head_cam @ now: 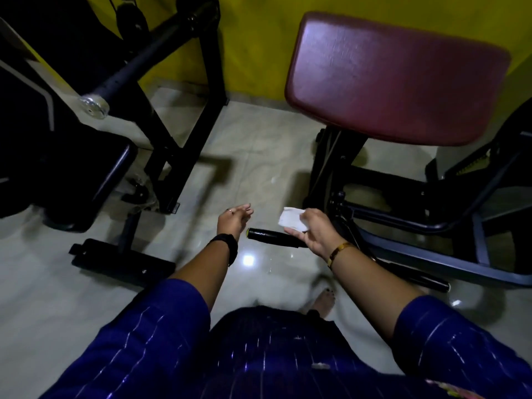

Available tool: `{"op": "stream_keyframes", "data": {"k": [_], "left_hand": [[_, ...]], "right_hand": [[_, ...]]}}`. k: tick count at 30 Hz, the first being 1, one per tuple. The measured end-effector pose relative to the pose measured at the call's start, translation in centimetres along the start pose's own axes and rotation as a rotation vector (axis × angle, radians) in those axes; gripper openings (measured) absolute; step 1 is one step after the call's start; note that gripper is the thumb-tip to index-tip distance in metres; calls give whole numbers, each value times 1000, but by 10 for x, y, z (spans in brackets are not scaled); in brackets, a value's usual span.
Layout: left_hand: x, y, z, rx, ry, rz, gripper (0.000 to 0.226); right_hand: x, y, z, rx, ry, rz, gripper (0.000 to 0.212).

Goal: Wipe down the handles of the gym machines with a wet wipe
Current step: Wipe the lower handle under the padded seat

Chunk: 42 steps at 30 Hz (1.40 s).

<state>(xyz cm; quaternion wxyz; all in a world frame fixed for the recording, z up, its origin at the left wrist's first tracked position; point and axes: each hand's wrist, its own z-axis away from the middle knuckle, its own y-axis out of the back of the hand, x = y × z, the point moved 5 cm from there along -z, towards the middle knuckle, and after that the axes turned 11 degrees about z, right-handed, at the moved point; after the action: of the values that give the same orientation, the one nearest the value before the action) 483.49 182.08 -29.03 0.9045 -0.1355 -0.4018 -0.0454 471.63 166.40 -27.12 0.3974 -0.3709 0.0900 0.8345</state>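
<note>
1. Your right hand (313, 234) pinches the white wet wipe (292, 220) between the thumb and the fingers; the lower fingers are spread loosely.
2. The wipe is just above the black handle (273, 237) (the one with a yellow end cap); I cannot tell if it touches it.
3. Your left hand (233, 218) is open with relaxed fingers and holds nothing, near the free end of the handle.
4. The handle sticks out below the maroon pad (394, 79), over the tiled floor (259, 156).
</note>
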Motion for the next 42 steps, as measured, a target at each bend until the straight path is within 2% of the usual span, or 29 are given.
{"op": "stream_keyframes", "data": {"k": [4,6,9,12,14,15,17,20,23,25,28,32,34,36,39,42], "left_hand": [[-19,18,-4,59,87,32,31],[-27,19,-3,33,170,38,36],[-38,18,-1,8,232,-17,41],[-46,20,-2,8,212,-38,41],[-48,20,-4,6,220,-13,43],[-50,22,-5,5,231,7,44],[-50,21,-6,-9,249,59,46],[-48,19,-7,-29,260,86,51],[-47,19,-8,-35,256,85,53],[-47,20,-7,-32,246,92,54],[-46,20,-7,-45,239,97,56],[-46,18,-7,-51,251,108,56],[-45,15,-7,-61,262,110,56],[-45,15,-9,-66,272,106,55],[-43,15,-10,-63,269,101,55],[-43,15,-9,-60,268,90,55]], "right_hand": [[5,-9,-8,65,78,215,18],[3,-16,-8,127,222,519,24],[5,-33,3,182,495,984,15],[27,-62,5,8,641,1236,37],[52,-77,-1,-118,715,1533,51],[66,-79,-5,-154,731,1695,60],[80,-67,-7,-167,797,1852,71],[86,-33,-6,-24,903,1920,76],[78,-8,-14,105,705,2001,74],[73,-17,-26,94,556,2019,66],[58,-50,-34,46,498,2038,53],[71,-75,-23,-47,674,2107,72],[81,-61,-12,-53,841,2051,78],[87,-36,-5,-29,916,2029,85],[85,2,-7,49,794,2031,85],[72,-5,-23,85,627,1974,69]]}}
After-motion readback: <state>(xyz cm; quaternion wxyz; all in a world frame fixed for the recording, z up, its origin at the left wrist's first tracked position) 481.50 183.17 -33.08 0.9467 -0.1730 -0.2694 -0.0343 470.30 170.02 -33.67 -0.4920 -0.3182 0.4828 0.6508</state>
